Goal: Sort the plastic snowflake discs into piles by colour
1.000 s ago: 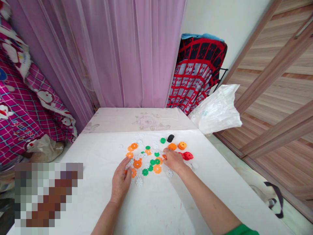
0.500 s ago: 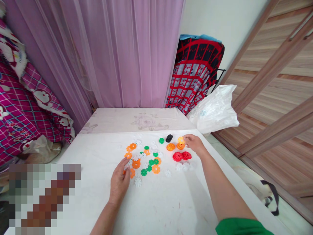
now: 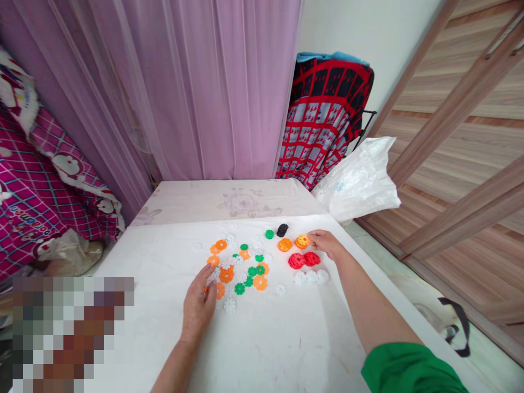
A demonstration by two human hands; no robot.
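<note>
My right hand (image 3: 327,243) pinches the edge of a yellow-orange flower-shaped plastic disc (image 3: 303,239), which lies over the top of an orange stack. Beside that stack is another orange stack (image 3: 285,245), with red stacks (image 3: 297,261) nearer to me and white discs (image 3: 311,277) below those. Behind stand a green stack (image 3: 269,234) and a black stack (image 3: 282,230). At the left of the loose discs rests my left hand (image 3: 200,300), fingers and thumb apart, touching or close to orange and white pieces. Loose orange (image 3: 226,274), green (image 3: 239,289) and white discs (image 3: 230,304) lie scattered between the hands.
A white cloth covers the table (image 3: 262,338). A white plastic bag (image 3: 358,183) stands at its far right corner, before a red and black checked cover (image 3: 315,120). Purple curtains (image 3: 204,93) hang behind, and wooden doors (image 3: 458,125) rise on the right.
My right hand has lowered the yellow-orange disc slightly, down onto the orange stack. My left hand has stayed by the loose discs. The camera view has shifted a little.
</note>
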